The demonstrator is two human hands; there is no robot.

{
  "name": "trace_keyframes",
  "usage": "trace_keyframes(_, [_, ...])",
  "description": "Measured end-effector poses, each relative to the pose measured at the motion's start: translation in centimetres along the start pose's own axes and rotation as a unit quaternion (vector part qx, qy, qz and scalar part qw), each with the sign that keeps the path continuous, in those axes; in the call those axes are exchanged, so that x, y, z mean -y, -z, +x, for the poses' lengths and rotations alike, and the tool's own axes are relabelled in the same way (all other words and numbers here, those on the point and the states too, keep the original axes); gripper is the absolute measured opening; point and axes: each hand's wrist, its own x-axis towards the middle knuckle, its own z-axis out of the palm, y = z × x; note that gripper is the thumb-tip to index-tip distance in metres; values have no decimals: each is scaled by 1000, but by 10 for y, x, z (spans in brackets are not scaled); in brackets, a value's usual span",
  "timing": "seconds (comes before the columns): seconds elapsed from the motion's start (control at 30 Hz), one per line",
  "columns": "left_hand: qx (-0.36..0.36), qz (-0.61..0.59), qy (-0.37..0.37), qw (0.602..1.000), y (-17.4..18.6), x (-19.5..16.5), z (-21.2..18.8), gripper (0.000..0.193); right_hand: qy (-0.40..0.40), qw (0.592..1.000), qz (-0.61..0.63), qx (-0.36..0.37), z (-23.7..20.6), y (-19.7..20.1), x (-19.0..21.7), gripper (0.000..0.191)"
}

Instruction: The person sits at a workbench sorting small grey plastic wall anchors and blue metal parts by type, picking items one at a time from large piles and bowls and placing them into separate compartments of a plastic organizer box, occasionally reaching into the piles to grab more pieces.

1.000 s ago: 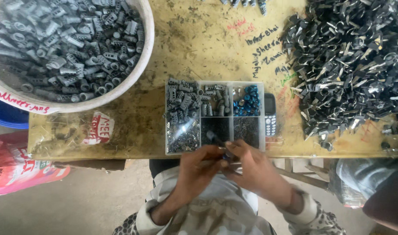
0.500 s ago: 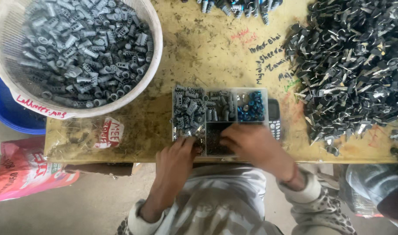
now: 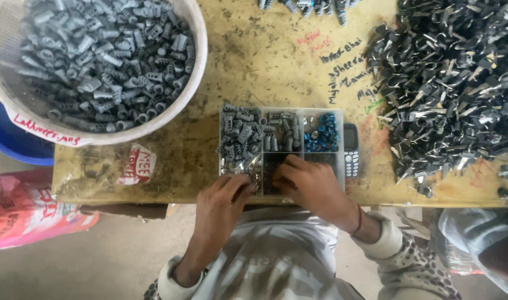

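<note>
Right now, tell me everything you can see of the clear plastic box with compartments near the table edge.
The clear plastic compartment box lies flat and open on the worn yellow table, at its near edge. Its compartments hold grey ribbed plastic pieces, blue ring-like parts and small dark bits. The right hand reaches into a near compartment; the left hand touches its front left corner. A small keypad phone lies against its right side.

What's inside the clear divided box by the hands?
The clear divided box holds grey plastic pieces and blue rings. The right hand and left hand cover the near compartments.
</note>
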Motion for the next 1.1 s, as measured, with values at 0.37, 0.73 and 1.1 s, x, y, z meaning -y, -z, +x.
trace_keyframes(0.37, [-10,-139,64,988,-8,12,-7,20,-81,934,340,-81,-24,-18,-28,16])
trace_keyframes(0.73, [6,-535,183,825,-57,-13,-13,16,-110,824,550,-82,-37,-23,-6,7])
trace_keyframes(1.1, [42,-499,138,855,-47,-6,-19,17,-141,746,650,21,-44,-30,-16,11])
